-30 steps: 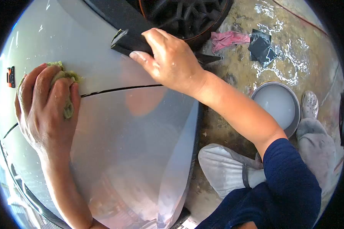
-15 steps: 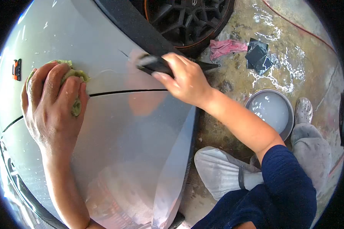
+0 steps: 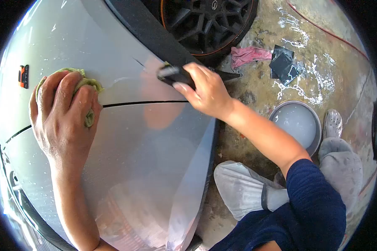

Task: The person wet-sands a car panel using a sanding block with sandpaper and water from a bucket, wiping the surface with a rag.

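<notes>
A wet, light-grey car panel (image 3: 142,150) fills the left and middle of the view, crossed by a dark seam. My left hand (image 3: 67,113) rests on the panel with its fingers wrapped round a crumpled yellow-green cloth (image 3: 89,81). Over the panel, beside the black wheel-arch trim (image 3: 146,25), my right hand (image 3: 207,90) grips a dark block (image 3: 176,75). The far end of the block is blurred, so its contact with the panel is hard to tell.
A black wheel (image 3: 209,25) stands at the top. On the wet floor lie a pink cloth (image 3: 250,55) and dark sheets (image 3: 283,65). A bucket (image 3: 318,136) of cloudy water is near my feet. An orange-and-black badge (image 3: 24,76) sits on the panel.
My right hand with the block has shifted right and down, away from its earlier spot. In the view, my left hand and the cloth appear slightly further right, as does the badge.
</notes>
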Demonstrator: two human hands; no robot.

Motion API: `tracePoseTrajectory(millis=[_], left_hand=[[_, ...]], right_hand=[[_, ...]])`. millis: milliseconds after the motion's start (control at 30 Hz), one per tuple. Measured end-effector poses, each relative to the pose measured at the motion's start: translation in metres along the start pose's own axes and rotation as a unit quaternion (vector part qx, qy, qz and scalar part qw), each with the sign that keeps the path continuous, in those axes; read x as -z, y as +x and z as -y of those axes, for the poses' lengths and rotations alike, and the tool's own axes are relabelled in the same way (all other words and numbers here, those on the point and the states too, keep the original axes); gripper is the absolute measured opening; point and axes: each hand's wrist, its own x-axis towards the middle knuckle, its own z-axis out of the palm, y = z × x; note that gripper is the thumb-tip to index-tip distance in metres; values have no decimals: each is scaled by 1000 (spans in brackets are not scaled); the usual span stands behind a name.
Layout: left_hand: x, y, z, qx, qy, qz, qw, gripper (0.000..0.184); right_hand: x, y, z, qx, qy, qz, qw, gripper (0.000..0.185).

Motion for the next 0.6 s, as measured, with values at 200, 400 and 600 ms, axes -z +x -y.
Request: tracePoseTrajectory(millis=[200, 400, 600], left_hand=[[-6, 0, -2, 3, -1, -4, 1000, 26], [6, 1, 3, -16, -8, 7, 1000, 21], [-7, 0, 0, 0, -13, -7, 1000, 27]], right_hand=[[-5, 37, 9, 6, -18, -4, 1000, 31], [3, 20, 7, 6, -15, -1, 1000, 33], [-2, 27, 8, 5, -33, -2, 999, 33]])
